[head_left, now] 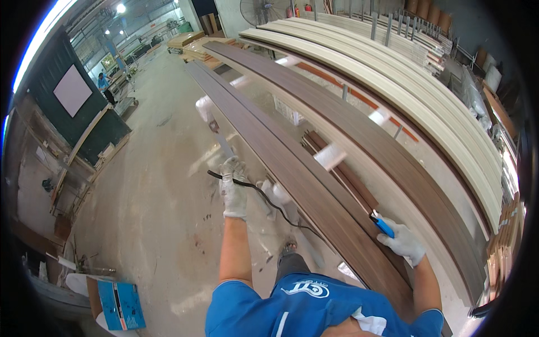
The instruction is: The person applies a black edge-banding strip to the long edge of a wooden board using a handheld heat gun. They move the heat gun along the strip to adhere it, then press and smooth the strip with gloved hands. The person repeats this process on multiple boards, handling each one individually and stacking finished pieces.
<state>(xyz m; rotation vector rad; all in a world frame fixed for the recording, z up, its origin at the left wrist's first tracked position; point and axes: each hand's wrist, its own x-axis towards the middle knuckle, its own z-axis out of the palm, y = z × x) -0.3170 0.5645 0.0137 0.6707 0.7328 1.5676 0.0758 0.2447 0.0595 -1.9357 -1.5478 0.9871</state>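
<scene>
Overhead, looking down a workshop aisle. Person in a blue shirt, white work gloves on both hands.

Left hand (233,194): closed around the near end of a long thin strip (216,132), pale and translucent-looking, which runs away up the aisle above the concrete floor (151,185). Whether the strip is tape or edge banding cannot be told. A thin black cord (264,196) passes under this hand and trails down toward the person's legs.

Right hand (401,241): closed on a small blue-handled tool (383,226), its tip set against the surface of the long dark brown wood-grain board (314,196). Kind of tool unclear, possibly a knife or trimmer.

Board position: lies lengthwise on a rack at the person's right, from beside the right hip to far up the frame. A second dark brown board (359,135) lies beside it, further right. Beyond that, stacked cream-coloured boards (426,101).

Other: blue cardboard box (120,303) on the floor at lower left. Another person in blue (103,83) stands far off at upper left.
</scene>
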